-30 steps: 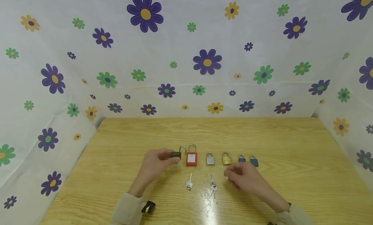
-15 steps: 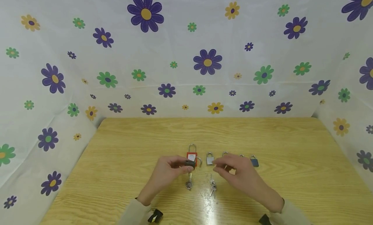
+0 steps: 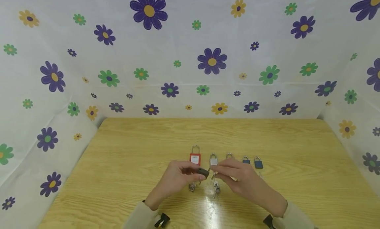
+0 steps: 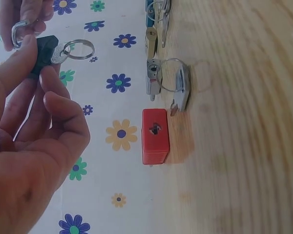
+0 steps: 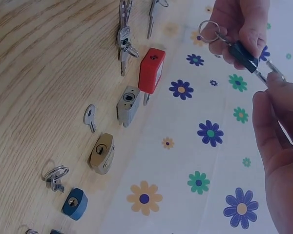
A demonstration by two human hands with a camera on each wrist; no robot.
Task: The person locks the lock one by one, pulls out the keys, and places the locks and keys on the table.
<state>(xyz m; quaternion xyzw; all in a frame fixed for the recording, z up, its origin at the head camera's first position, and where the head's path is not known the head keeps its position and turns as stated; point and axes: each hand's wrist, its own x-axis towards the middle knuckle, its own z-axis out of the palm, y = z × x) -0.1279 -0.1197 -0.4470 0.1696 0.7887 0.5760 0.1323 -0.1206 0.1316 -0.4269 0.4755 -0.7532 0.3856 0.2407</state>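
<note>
A small black padlock (image 3: 203,172) with its shackle swung open is in my left hand (image 3: 179,177), held between thumb and fingers. Its key (image 4: 59,54), carrying a metal ring (image 4: 80,49), sits in the bottom of the lock body. My right hand (image 3: 244,178) pinches the shackle (image 4: 18,33) at the other end. In the right wrist view the lock body (image 5: 243,56) shows between both hands, above the table. Behind the hands a red padlock (image 3: 195,159) and a silver padlock (image 3: 213,160) stand on the table.
To the right of the silver lock come a brass padlock (image 5: 102,153) and two blue padlocks (image 3: 258,163). Keys lie in front of the locks: a bunch (image 5: 124,39), a single key (image 5: 90,117) and a ringed one (image 5: 54,178). A flowered cloth (image 3: 166,57) hangs behind the wooden table (image 3: 133,140).
My left hand has moved right with the black padlock, from beside the red lock to in front of it. My right hand has moved left from the brass lock and now pinches the shackle.
</note>
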